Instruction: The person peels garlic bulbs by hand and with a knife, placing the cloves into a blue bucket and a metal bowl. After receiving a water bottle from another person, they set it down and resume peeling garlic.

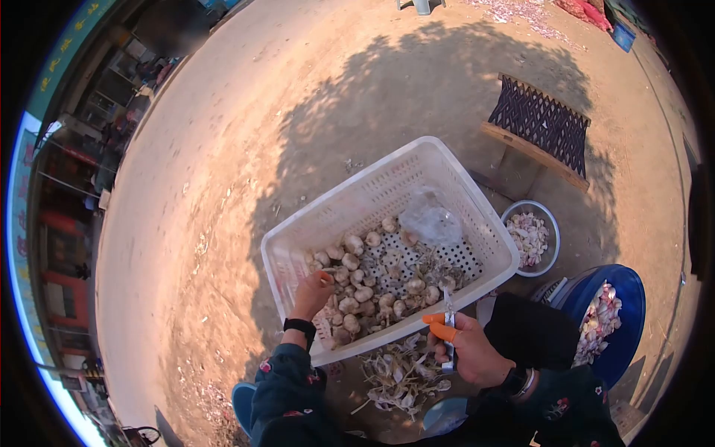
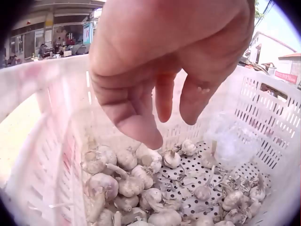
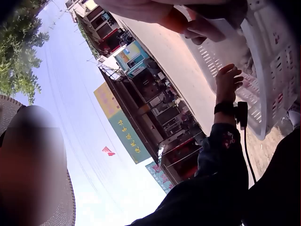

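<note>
My left hand (image 1: 311,292) hangs over the near left part of a white plastic crate (image 1: 477,200), its fingers loosely bent down. Nothing is between those fingers in the left wrist view, where the fingertips hover just above whole garlic bulbs (image 2: 130,186). The bulbs, pale with short stems, lie heaped at that end of the crate floor. My right hand (image 1: 477,350), with orange covers on the thumb and a finger, grips a slim silver knife-like tool (image 1: 448,316) at the near rim, its narrow end pointing up. The palm hides part of its handle.
A crumpled clear plastic bag (image 1: 432,217) lies inside the crate. Dry stems and skins (image 1: 402,376) are piled before it. To the right are a metal bowl (image 1: 556,246) of cloves, a blue bucket (image 1: 634,328) with more cloves and a woven stool (image 1: 540,123).
</note>
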Demonstrator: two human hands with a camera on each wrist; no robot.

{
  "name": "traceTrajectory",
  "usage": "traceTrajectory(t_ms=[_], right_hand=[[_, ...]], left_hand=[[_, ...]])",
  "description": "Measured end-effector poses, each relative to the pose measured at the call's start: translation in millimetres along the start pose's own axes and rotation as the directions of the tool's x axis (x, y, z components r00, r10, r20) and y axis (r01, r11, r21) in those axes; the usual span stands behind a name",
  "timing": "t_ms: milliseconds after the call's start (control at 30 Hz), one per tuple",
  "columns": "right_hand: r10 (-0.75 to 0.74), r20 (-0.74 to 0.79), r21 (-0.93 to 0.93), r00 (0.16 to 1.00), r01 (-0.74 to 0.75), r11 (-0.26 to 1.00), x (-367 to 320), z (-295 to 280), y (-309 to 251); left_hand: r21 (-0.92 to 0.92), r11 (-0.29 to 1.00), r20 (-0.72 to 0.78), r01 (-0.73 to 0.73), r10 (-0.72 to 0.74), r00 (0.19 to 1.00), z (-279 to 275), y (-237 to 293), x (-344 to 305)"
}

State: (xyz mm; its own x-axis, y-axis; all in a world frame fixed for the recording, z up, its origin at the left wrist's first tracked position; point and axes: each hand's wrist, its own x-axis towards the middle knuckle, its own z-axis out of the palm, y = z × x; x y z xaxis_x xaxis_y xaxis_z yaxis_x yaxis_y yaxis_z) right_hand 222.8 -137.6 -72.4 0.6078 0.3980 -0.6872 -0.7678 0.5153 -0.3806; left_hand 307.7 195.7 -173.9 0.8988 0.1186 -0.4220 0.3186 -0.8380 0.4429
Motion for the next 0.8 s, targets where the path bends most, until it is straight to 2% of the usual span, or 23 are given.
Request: traceTrajectory(t_ms=[67,100,167,200,233,300,367,433,467,500,567,700,767,800], right_hand=[[0.049,-0.02,-0.009,0.999,-0.049,0.999,0.2,1.5,-8.6],[0.014,-0.04,-0.072,0.999,-0.017,0.997,-0.2,4.6,-13.6],[-0.006,-0.076,-0.129,0.997,-0.004,0.992,-0.2,6.2,-22.4],[0.019,-0.103,-0.097,0.994,-0.029,0.995,0.3,5.7,-25.9],[0.048,-0.131,-0.064,0.99,-0.057,0.996,-0.1,6.3,-29.8],[0.079,-0.181,-0.081,0.98,-0.094,0.992,0.0,13.4,-37.0],[0.077,-0.155,-0.071,0.985,-0.088,0.994,1.1,14.8,-36.7],[0.058,-0.141,-0.048,0.988,-0.065,0.997,5.1,14.1,-32.5],[0.021,-0.148,-0.096,0.989,-0.035,0.995,6.9,13.9,-29.5],[-0.02,-0.151,-0.146,0.988,-0.003,0.989,8.5,14.1,-28.1],[-0.002,-0.176,-0.159,0.984,-0.027,0.987,10.8,16.4,-31.1],[0.031,-0.176,-0.194,0.984,-0.066,0.979,12.5,18.7,-39.0],[0.025,-0.189,-0.188,0.982,-0.061,0.98,13.6,20.7,-41.2],[0.028,-0.207,-0.177,0.978,-0.065,0.982,13.8,20.8,-40.6]], left_hand=[[0.313,0.933,-0.034,-0.178,0.198,0.98,27.0,-10.9,46.9],[0.313,0.933,-0.02,-0.181,0.197,0.98,41.0,-13.2,65.9],[0.565,0.776,0.058,-0.279,0.3,0.952,70.6,-14.3,94.9],[0.662,0.682,0.165,-0.311,0.272,0.948,79.7,-10.2,104.3],[0.654,0.685,0.187,-0.321,0.264,0.946,92.1,-17.0,115.0],[0.761,0.551,0.144,-0.343,0.372,0.917,119.3,-32.3,129.4],[0.759,0.571,0.133,-0.312,0.334,0.933,130.5,-25.6,127.9],[0.815,0.518,0.013,-0.259,0.432,0.902,135.4,-22.1,125.8],[0.865,0.427,0.028,-0.262,0.481,0.876,134.8,-21.6,125.5],[0.862,0.432,0.033,-0.265,0.473,0.88,137.6,-24.6,128.1],[0.886,0.392,0.068,-0.248,0.419,0.905,141.3,-30.7,133.1],[0.85,0.447,0.07,-0.279,0.429,0.901,137.2,-34.5,141.3],[0.856,0.392,0.163,-0.336,0.411,0.897,131.0,-23.3,138.4],[0.86,0.388,0.157,-0.333,0.419,0.894,128.7,-20.6,136.5]])
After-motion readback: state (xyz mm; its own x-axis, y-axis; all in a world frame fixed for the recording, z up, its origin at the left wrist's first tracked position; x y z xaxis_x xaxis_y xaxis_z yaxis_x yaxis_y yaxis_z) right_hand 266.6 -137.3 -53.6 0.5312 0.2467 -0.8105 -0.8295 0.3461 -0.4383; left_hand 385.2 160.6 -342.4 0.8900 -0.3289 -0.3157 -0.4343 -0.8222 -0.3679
